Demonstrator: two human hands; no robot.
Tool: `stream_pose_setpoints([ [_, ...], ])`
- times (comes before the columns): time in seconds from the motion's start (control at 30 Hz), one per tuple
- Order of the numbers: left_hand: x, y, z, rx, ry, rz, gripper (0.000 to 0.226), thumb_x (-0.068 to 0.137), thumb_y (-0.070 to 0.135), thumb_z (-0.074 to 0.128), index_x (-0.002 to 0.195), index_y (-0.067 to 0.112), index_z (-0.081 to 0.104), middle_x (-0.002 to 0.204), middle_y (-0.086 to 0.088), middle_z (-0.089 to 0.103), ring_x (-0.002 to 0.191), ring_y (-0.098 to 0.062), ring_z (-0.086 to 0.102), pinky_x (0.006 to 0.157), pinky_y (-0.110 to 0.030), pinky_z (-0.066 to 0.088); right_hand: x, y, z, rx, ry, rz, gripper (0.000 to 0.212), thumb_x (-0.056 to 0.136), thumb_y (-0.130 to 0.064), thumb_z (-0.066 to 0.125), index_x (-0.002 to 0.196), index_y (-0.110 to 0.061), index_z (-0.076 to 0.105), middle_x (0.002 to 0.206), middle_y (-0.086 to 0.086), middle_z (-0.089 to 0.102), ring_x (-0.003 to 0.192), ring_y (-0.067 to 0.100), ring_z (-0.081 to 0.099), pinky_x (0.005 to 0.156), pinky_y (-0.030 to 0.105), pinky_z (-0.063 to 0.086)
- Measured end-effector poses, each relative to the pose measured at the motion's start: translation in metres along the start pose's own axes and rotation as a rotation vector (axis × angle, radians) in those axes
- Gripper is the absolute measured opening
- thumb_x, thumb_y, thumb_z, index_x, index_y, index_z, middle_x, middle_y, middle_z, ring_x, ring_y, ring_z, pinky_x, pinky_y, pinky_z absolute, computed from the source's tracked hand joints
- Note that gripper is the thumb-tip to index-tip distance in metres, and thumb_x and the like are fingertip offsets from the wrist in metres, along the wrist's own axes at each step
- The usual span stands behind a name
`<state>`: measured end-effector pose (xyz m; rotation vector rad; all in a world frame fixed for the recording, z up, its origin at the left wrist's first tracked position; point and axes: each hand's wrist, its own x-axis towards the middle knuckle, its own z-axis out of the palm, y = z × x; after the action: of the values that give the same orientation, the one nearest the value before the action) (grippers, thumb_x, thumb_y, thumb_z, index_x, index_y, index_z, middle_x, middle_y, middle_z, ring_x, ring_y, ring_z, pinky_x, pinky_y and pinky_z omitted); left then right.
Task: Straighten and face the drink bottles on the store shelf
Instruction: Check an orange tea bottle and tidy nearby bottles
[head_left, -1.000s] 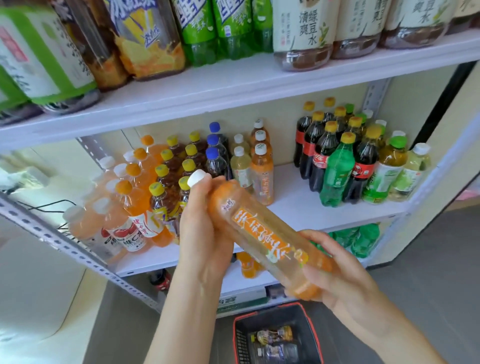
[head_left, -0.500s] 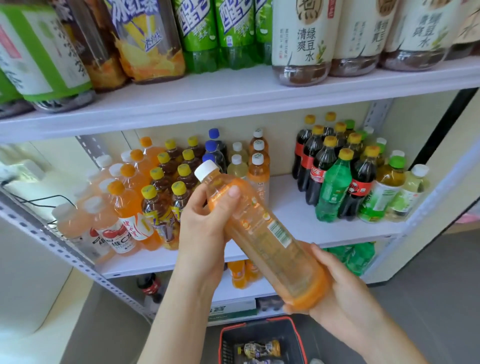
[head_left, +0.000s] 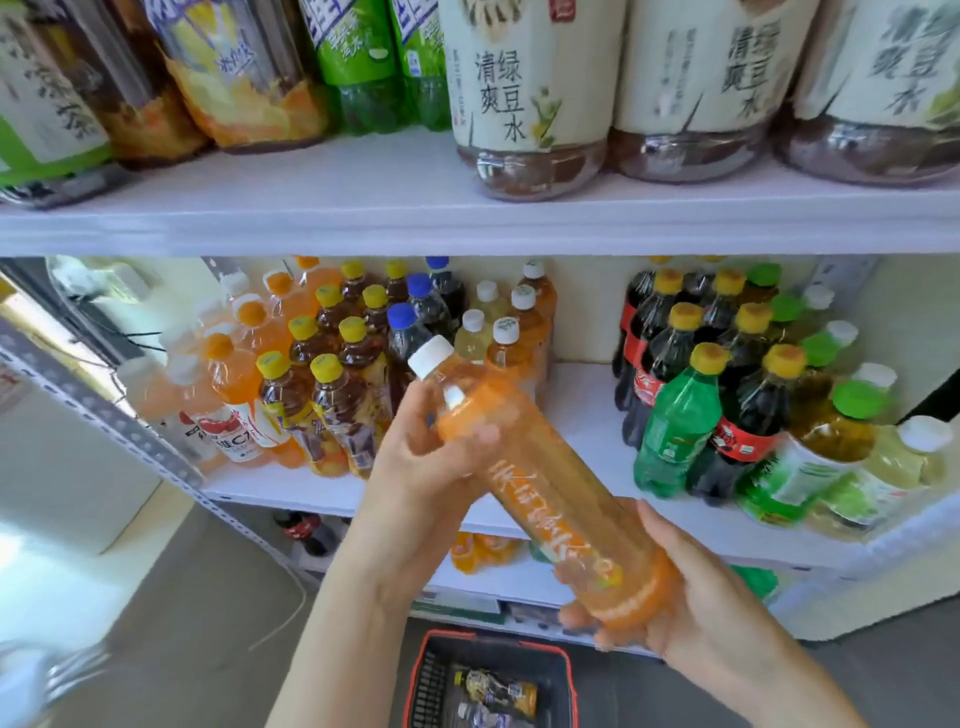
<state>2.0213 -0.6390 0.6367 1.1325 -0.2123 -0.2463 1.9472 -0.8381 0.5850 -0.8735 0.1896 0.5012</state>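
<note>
One orange bottle (head_left: 550, 488) is held in two hands at the centre of the frame, in front of the middle shelf (head_left: 587, 415). It is tilted, with its white cap (head_left: 430, 356) pointing to the upper left. The left hand (head_left: 421, 467) grips the shoulder just below the cap, fingers curled round it. The right hand (head_left: 696, 597) cups the base at lower right, fingers wrapped under it. Behind the cap stand three blue-capped bottles (head_left: 410, 332). On the upper shelf (head_left: 363, 208), at upper right, stand three large cream-labelled bottles (head_left: 524, 104). At the bottom edge a red-rimmed basket (head_left: 413, 680) holds two bottles.
</note>
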Motion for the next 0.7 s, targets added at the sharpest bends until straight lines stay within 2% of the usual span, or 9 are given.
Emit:
stream_pose_setpoints([
  [0.1,-0.004,-0.005,0.006,0.135,0.122,0.056,0.06,0.067,0.023,0.081,0.121,0.013,0.057,0.104,-0.009,0.072,0.097,-0.031,0.069,0.084,-0.048,0.057,0.007,-0.003,-0.01,0.027,-0.081,0.141,0.058,0.076,-0.051,0.053,0.114,-0.01,0.071,0.095,0.035,0.065,0.066,0.042,0.068,0.049,0.037,0.056],
  [0.2,-0.007,-0.007,0.009,0.262,0.248,0.123,0.049,0.067,0.03,0.085,0.11,0.021,0.062,0.099,-0.005,0.074,0.093,-0.027,0.072,0.078,-0.038,0.059,0.017,0.001,-0.015,0.007,-0.091,0.218,0.064,0.075,-0.053,0.055,0.111,-0.003,0.071,0.094,0.032,0.067,0.078,0.042,0.07,0.052,0.037,0.057],
  [0.27,-0.01,-0.009,0.009,0.349,0.3,0.202,0.046,0.067,0.033,0.085,0.105,0.025,0.061,0.094,-0.001,0.074,0.088,-0.021,0.072,0.071,-0.029,0.058,0.024,0.006,-0.011,0.008,-0.046,0.18,0.058,0.071,-0.05,0.067,0.113,-0.009,0.07,0.105,0.027,0.068,0.085,0.041,0.068,0.051,0.039,0.056],
  [0.33,-0.013,-0.011,0.007,0.401,0.346,0.246,0.047,0.068,0.033,0.085,0.106,0.029,0.058,0.092,0.005,0.072,0.086,-0.016,0.072,0.07,-0.029,0.058,0.029,0.011,-0.008,-0.04,-0.048,0.081,0.062,0.065,-0.046,0.085,0.116,-0.017,0.064,0.109,0.021,0.066,0.089,0.039,0.064,0.053,0.041,0.056],
  [0.4,-0.015,-0.012,0.001,0.4,0.392,0.219,0.049,0.068,0.037,0.083,0.108,0.034,0.055,0.092,0.01,0.071,0.087,-0.012,0.071,0.071,-0.029,0.059,0.03,0.015,-0.003,-0.061,-0.064,0.014,0.062,0.058,-0.036,0.092,0.11,-0.024,0.062,0.113,0.017,0.066,0.093,0.039,0.061,0.057,0.041,0.056],
  [0.47,-0.017,-0.009,-0.008,0.373,0.419,0.137,0.053,0.064,0.049,0.079,0.111,0.039,0.055,0.094,0.012,0.07,0.088,-0.012,0.069,0.065,-0.025,0.057,0.029,0.018,-0.001,-0.042,-0.064,-0.025,0.059,0.058,-0.023,0.093,0.107,-0.025,0.061,0.117,0.016,0.064,0.099,0.04,0.058,0.059,0.039,0.057],
  [0.53,-0.016,-0.005,-0.022,0.183,0.333,0.073,0.06,0.066,0.044,0.075,0.12,0.027,0.055,0.103,0.0,0.068,0.094,-0.021,0.066,0.071,-0.033,0.053,0.026,0.017,0.005,-0.016,-0.036,-0.03,0.056,0.058,-0.023,0.093,0.106,-0.022,0.064,0.118,0.018,0.064,0.098,0.044,0.061,0.057,0.036,0.059],
  [0.6,-0.015,-0.002,-0.038,-0.046,0.175,0.031,0.061,0.071,0.03,0.071,0.126,0.013,0.052,0.113,-0.011,0.064,0.105,-0.03,0.062,0.083,-0.043,0.051,0.025,0.017,0.014,0.025,-0.008,0.02,0.049,0.069,-0.042,0.084,0.108,-0.017,0.07,0.112,0.023,0.068,0.079,0.044,0.069,0.048,0.031,0.058],
  [0.7,-0.016,0.001,-0.054,-0.088,-0.01,0.014,0.066,0.067,0.019,0.079,0.126,0.013,0.051,0.119,-0.013,0.063,0.113,-0.033,0.061,0.091,-0.047,0.051,0.023,0.021,0.02,0.011,0.009,0.133,0.064,0.076,-0.064,0.053,0.103,-0.01,0.074,0.08,0.027,0.067,0.046,0.03,0.064,0.037,0.026,0.05],
])
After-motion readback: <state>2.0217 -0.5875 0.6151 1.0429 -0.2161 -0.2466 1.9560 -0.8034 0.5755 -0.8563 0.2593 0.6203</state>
